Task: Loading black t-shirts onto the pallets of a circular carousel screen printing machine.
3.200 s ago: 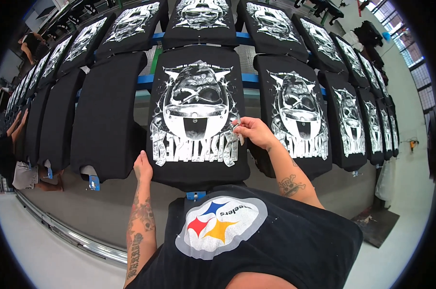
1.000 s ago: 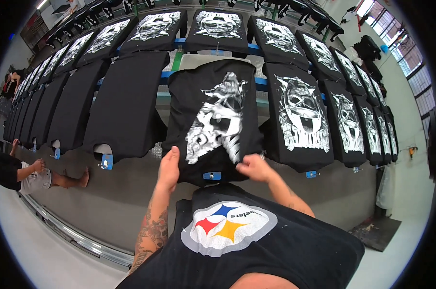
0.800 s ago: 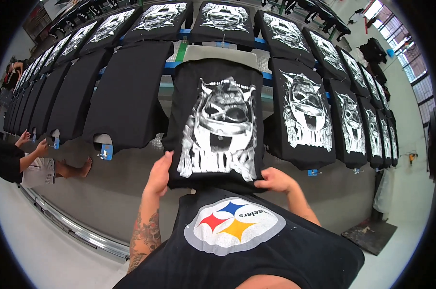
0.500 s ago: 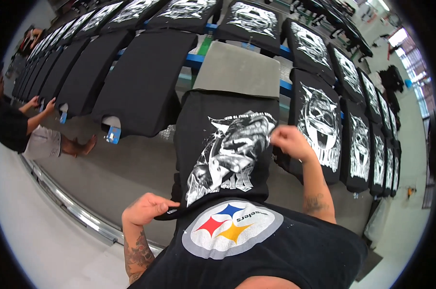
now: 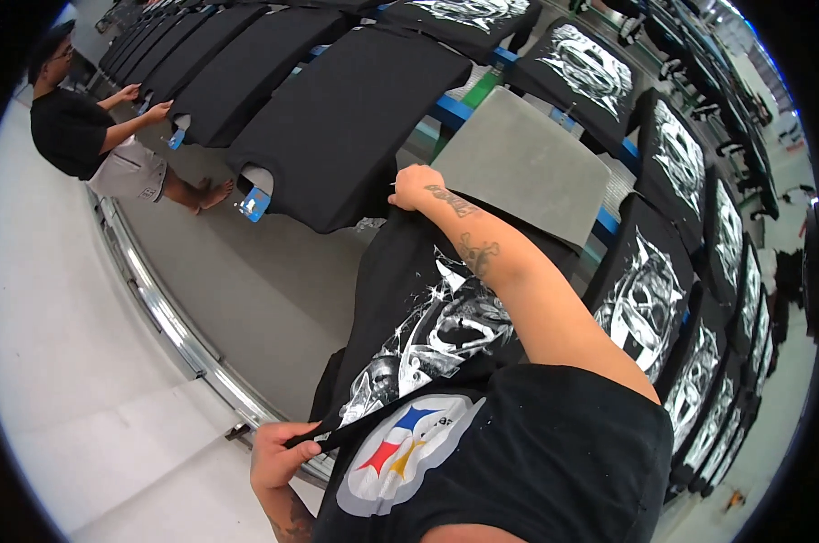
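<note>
A black T-shirt [image 5: 382, 281] with a white and grey skull-like print lies in front of me, partly pulled off a grey flat board [image 5: 527, 163]. My left hand [image 5: 281, 452] pinches the shirt's near edge between thumb and fingers, close to my body. Stretched across the shirt, my right arm hides part of the print. At its end my right hand [image 5: 416, 187] is closed on the shirt's far left edge, beside the board's near left corner.
Black shirts [image 5: 346, 109] on boards stand in a row at the left; printed shirts [image 5: 645, 290] line the right. Blue tags [image 5: 254, 204] hang at some collars. A person [image 5: 74, 131] handles a shirt at the far left. A metal rail [image 5: 169, 317] curves along the floor.
My right hand has crossed from the shirt's right side to its far left edge. My left hand has closed on the near edge. The view has turned, and the shirt has slid off the board further.
</note>
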Motion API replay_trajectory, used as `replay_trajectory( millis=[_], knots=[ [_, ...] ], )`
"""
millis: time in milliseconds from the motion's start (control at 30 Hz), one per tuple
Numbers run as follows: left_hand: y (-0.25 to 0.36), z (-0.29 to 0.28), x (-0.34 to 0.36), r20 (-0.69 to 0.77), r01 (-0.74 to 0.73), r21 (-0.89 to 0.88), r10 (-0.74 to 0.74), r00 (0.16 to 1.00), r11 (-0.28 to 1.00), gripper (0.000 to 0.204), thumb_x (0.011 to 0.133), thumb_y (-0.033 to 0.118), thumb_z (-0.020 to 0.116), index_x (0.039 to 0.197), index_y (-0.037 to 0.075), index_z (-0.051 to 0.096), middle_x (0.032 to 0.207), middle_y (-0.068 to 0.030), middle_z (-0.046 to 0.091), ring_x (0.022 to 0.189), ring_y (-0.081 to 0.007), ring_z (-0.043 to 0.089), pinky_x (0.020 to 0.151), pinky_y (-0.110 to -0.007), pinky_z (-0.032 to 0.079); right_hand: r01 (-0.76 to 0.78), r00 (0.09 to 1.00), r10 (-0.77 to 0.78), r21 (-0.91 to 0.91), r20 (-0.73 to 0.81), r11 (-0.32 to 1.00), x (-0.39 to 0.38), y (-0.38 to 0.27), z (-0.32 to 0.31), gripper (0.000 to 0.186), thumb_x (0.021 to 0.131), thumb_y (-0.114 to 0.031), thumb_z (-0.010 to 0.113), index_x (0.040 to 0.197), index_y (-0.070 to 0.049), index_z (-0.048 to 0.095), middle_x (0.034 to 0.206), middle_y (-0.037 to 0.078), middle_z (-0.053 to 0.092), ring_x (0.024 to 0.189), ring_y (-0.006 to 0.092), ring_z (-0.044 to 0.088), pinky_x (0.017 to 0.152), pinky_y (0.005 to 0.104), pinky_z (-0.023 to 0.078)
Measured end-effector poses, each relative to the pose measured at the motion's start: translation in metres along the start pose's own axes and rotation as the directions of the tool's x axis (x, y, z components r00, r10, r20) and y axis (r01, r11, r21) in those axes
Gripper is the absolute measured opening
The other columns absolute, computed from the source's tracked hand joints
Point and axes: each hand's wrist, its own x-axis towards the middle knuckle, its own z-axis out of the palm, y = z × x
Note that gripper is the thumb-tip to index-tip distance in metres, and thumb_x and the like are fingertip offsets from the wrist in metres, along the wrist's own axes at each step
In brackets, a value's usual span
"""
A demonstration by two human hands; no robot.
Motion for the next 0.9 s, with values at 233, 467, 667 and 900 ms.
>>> replay_trajectory(
  millis=[233, 467, 667, 900],
  knots=[
    [-0.044, -0.014, -0.065, -0.793, -0.342, 0.088, 0.274, 0.544, 0.936, 0.026, 0.088, 0.024, 0.074, 0.096, 0.000, 0.068, 0.092, -0.0082, 0.065, 0.088, -0.0167, 0.060, 0.080, -0.028, 0.047, -0.190, 0.881, -0.217, 0.733, 0.422, 0.653, 0.012, -0.011, -0.021, 0.032, 0.090, -0.036, 0.071, 0.084, -0.004, 0.068, 0.068, 0.005, 0.060, 0.058, 0.0162, 0.055, 0.051, 0.0322, 0.043],
    [-0.029, -0.073, -0.114, -0.932, -0.632, 0.030, 0.249, 0.261, 0.775, 0.032, 0.097, 0.032, 0.064, 0.105, 0.001, 0.059, 0.089, -0.0088, 0.062, 0.079, -0.0190, 0.062, 0.073, -0.032, 0.052, -0.426, 0.801, -0.407, 0.896, 0.439, 0.128, -0.100, -0.042, -0.067, 0.025, 0.093, -0.031, 0.069, 0.078, -0.012, 0.061, 0.062, -0.003, 0.047, 0.052, 0.0101, 0.044, 0.047, 0.0253, 0.034],
    [-0.055, -0.113, -0.127, -0.752, -0.494, 0.153, 0.425, 0.504, 0.856, 0.029, 0.096, 0.027, 0.066, 0.099, -0.002, 0.063, 0.089, -0.0062, 0.063, 0.081, -0.0153, 0.059, 0.076, -0.028, 0.047, -0.262, 0.934, -0.217, 0.958, 0.283, 0.119, -0.152, -0.086, -0.066, 0.017, 0.094, -0.025, 0.067, 0.082, -0.013, 0.062, 0.064, -0.006, 0.051, 0.052, 0.0063, 0.043, 0.050, 0.0237, 0.038],
    [-0.114, -0.179, -0.131, -0.931, -0.551, -0.047, 0.164, 0.327, 0.833, 0.030, 0.098, 0.029, 0.061, 0.104, 0.000, 0.064, 0.100, -0.0069, 0.064, 0.092, -0.0191, 0.060, 0.087, -0.033, 0.049, -0.300, 0.871, -0.187, 0.793, 0.455, 0.530, -0.241, -0.143, 0.003, 0.029, 0.091, -0.031, 0.069, 0.088, -0.002, 0.069, 0.070, 0.002, 0.058, 0.060, 0.0115, 0.055, 0.056, 0.0292, 0.047]
  ],
)
